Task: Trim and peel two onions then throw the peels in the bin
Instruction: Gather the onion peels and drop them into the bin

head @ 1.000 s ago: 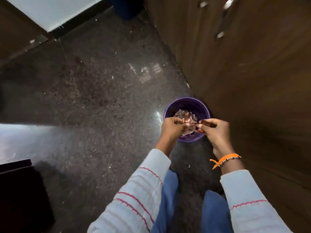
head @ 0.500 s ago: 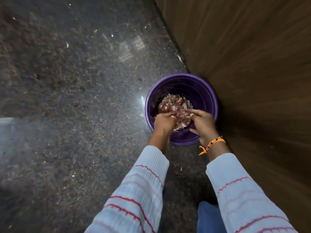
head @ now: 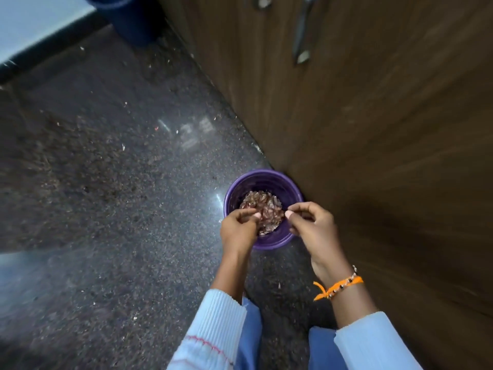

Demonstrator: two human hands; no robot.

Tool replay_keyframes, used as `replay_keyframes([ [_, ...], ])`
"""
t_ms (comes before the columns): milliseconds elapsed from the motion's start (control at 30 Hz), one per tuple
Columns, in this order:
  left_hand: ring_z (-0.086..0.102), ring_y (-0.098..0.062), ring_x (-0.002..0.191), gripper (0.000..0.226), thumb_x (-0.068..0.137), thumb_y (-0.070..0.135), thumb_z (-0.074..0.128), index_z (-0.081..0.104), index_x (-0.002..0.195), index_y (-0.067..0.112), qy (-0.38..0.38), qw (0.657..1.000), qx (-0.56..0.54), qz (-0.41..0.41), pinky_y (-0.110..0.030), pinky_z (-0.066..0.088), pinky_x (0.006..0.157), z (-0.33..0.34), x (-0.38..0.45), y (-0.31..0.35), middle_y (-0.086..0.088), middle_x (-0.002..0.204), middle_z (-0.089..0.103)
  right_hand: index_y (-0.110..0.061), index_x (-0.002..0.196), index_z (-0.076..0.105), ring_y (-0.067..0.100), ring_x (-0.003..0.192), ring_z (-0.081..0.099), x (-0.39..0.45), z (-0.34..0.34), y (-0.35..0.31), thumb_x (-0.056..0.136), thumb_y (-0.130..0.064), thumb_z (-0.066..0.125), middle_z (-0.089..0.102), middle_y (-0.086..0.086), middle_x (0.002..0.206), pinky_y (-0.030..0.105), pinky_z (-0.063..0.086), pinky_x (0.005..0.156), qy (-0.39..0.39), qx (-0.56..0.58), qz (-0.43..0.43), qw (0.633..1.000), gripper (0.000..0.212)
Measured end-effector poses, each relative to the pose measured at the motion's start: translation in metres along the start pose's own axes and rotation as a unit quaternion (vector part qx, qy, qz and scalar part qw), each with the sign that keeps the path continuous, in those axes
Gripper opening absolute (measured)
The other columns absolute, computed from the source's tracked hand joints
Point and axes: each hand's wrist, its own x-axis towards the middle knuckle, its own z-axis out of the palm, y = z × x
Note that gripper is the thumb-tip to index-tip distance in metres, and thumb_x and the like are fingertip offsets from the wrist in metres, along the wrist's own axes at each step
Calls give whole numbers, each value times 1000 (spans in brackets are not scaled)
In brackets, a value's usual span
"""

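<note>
A small purple bin [head: 262, 174] stands on the dark floor against the wooden cabinet. A heap of reddish-brown onion peels [head: 262, 206] fills its bottom. My left hand [head: 238, 231] hovers over the bin's near-left rim, fingers curled toward the thumb. My right hand [head: 314, 231] is over the near-right rim, fingertips drawn to the thumb; an orange thread band is on that wrist. I see no peel in either hand. No onion is in view.
Brown wooden cabinet doors [head: 373, 129] with a metal handle [head: 301, 30] rise on the right, touching the bin. A dark blue container [head: 130, 17] stands at the far end of the speckled floor [head: 120, 196]. My knees in blue trousers are at the bottom.
A second ago my hands carried peels over the bin, then dipped to the heap. Now they are lifted above the rim, slightly apart, with no peels seen in them.
</note>
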Motion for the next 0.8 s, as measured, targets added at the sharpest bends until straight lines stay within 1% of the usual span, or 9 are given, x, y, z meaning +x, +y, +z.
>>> replay_keyframes([
  [67,59,-8,66,11,90,7,55,64,94,11,-21,999,-31,14,-17,49,52,-1,-50,28,-6,82,65,-15,75,62,-1,56,51,-38,-21,-36,85,3,58,58,-5,67,15,44,56,-19,30,-30,999,21],
  [100,58,-8,67,12,92,7,53,64,94,10,-36,998,-44,24,-15,49,51,0,-78,41,-6,83,64,-15,76,62,-2,55,52,-57,-34,-54,85,4,56,59,-5,68,13,44,56,-24,45,-45,998,22],
  [200,56,-11,70,14,93,8,51,63,88,12,-97,991,-64,66,-15,50,53,8,-161,78,-6,83,62,-16,76,63,-1,58,53,-110,-76,-104,86,4,56,60,-3,71,12,45,56,-25,81,-85,993,23],
  [300,52,-15,72,13,93,9,51,64,90,11,-152,981,-61,102,-17,47,55,23,-239,101,-6,78,58,-14,78,62,-1,59,53,-161,-122,-145,86,4,56,59,-4,71,12,45,57,-19,108,-121,987,20],
  [400,53,-18,73,12,92,11,53,64,90,9,-223,965,-50,131,-19,47,58,41,-309,111,-7,78,60,-10,83,62,-1,61,55,-210,-171,-174,87,2,56,61,-2,74,13,46,58,-13,127,-143,981,14],
  [533,56,-16,72,16,92,13,53,66,84,13,-319,927,-29,195,-20,46,60,72,-382,126,-4,74,63,-5,87,62,-1,61,58,-258,-238,-195,88,2,54,62,-2,72,13,48,58,9,155,-176,972,10],
  [633,56,-13,71,16,92,13,54,67,84,15,-359,903,19,234,-20,47,61,102,-422,128,-4,78,61,-10,86,63,1,68,58,-282,-291,-194,88,-2,55,63,-7,74,16,49,64,51,151,-199,967,11],
  [733,54,-4,63,17,93,11,52,67,84,15,-385,885,44,258,-18,48,61,136,-452,119,2,72,58,-15,86,65,6,75,60,-293,-344,-181,89,-5,55,65,-3,80,17,51,68,97,117,-204,967,15],
  [800,53,-2,62,19,93,9,51,66,83,16,-392,877,48,272,-17,48,61,158,-468,108,5,68,57,-17,85,67,7,76,61,-295,-375,-169,89,-2,54,66,-2,82,17,52,69,128,85,-195,969,20],
])
